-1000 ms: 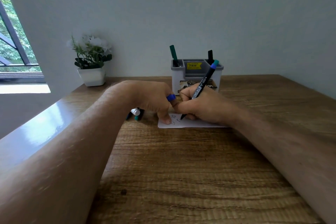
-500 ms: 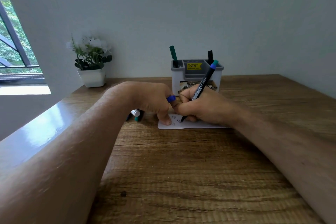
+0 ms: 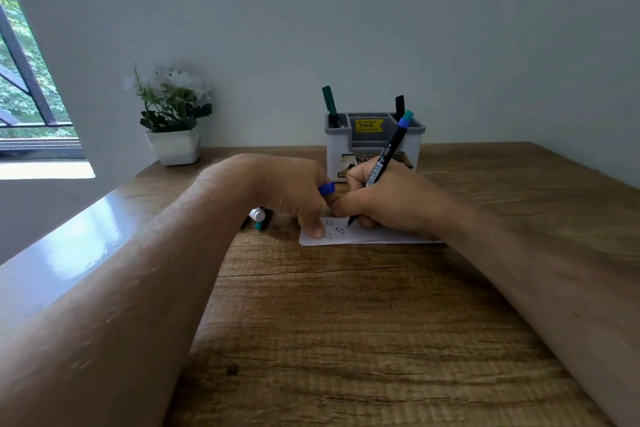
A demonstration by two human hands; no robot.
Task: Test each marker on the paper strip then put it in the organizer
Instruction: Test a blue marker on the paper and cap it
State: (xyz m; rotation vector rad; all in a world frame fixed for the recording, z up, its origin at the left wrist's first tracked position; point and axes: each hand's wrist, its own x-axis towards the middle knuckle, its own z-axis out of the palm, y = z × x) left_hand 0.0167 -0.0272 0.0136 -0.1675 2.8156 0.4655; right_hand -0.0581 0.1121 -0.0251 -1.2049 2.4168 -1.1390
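Observation:
My right hand (image 3: pixel 391 201) grips a black marker (image 3: pixel 386 158) with a blue and teal end, its tip touching the white paper strip (image 3: pixel 367 236), where small blue marks show. My left hand (image 3: pixel 294 191) holds a blue cap (image 3: pixel 326 188) and presses a fingertip on the strip's left end. The grey and white organizer (image 3: pixel 374 146) stands just behind my hands, with a green marker (image 3: pixel 329 102) in its left slot and a black marker (image 3: pixel 400 107) in its right slot. More markers (image 3: pixel 259 218) lie on the table, mostly hidden behind my left hand.
A white pot with a flowering plant (image 3: pixel 173 121) stands at the back left, near a window. The wooden table (image 3: pixel 346 322) runs up to the wall, its left edge glossy. A yellow price sticker is on the organizer.
The marker tip has moved slightly on the strip, and a new blue mark is visible. My left hand has kept still.

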